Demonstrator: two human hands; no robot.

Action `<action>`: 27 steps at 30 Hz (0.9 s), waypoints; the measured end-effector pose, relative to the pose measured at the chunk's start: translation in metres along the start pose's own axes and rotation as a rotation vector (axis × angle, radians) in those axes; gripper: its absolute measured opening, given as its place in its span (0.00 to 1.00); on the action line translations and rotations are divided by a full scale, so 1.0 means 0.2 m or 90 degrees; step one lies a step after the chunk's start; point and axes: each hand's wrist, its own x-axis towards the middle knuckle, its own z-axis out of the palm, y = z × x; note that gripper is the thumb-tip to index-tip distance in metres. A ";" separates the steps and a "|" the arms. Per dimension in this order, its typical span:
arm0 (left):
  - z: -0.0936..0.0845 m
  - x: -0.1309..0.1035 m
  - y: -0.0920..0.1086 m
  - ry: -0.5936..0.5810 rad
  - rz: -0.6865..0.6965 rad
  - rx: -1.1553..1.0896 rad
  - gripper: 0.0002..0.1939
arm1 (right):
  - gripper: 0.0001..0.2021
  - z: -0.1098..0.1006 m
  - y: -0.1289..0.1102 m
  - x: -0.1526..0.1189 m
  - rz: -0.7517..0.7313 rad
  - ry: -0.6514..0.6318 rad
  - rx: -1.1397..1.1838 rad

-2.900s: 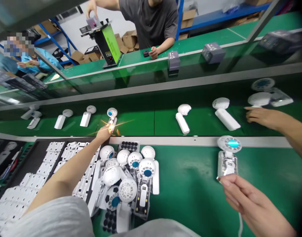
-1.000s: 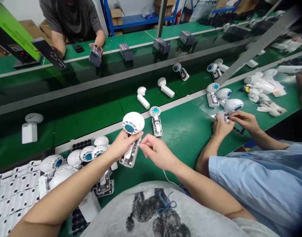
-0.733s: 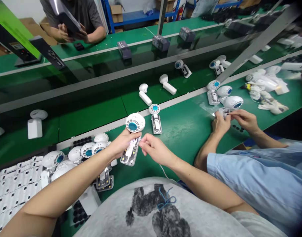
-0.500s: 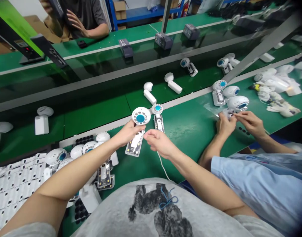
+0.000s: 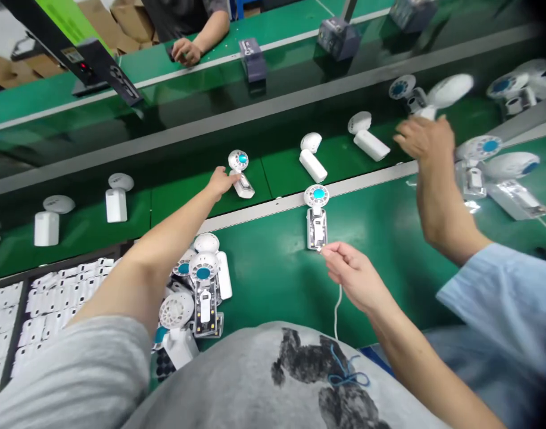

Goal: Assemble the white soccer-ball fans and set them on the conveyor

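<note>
My left hand (image 5: 222, 182) reaches over the belt, its fingers and thumb closed at the neck of a white device (image 5: 243, 187) with a round vented head and a blue disc. That device lies on the green belt. My right hand (image 5: 351, 271) is closed, pinching the end of a white cable (image 5: 337, 313) at the lower edge of a second such device (image 5: 317, 226). This one lies face up on the green table with a clear-edged body. Whether the cable is plugged in is hidden by the fingertips.
Several similar devices (image 5: 204, 298) are piled at left, beside a tray of white parts (image 5: 67, 298). More white devices (image 5: 312, 165) lie along the belt. At right, a co-worker's hand (image 5: 427, 140) reaches over it. Another person's hand (image 5: 186, 52) rests across the belt near a black stand (image 5: 89, 65).
My left hand has carried its device from above the table onto the belt. My right hand has moved to the lower end of the table device. The co-worker's arm has reached forward.
</note>
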 end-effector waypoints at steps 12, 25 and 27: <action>-0.42 -0.90 -0.36 -0.128 0.146 0.434 0.24 | 0.13 0.13 -0.01 -0.02 -0.053 -0.090 -0.062; -0.33 -1.09 -0.26 0.047 0.387 0.270 0.27 | 0.09 0.23 -0.02 -0.22 -0.122 -0.178 -0.156; -0.28 -1.11 -0.18 0.045 0.408 0.136 0.31 | 0.08 0.25 -0.02 -0.25 -0.138 -0.202 -0.176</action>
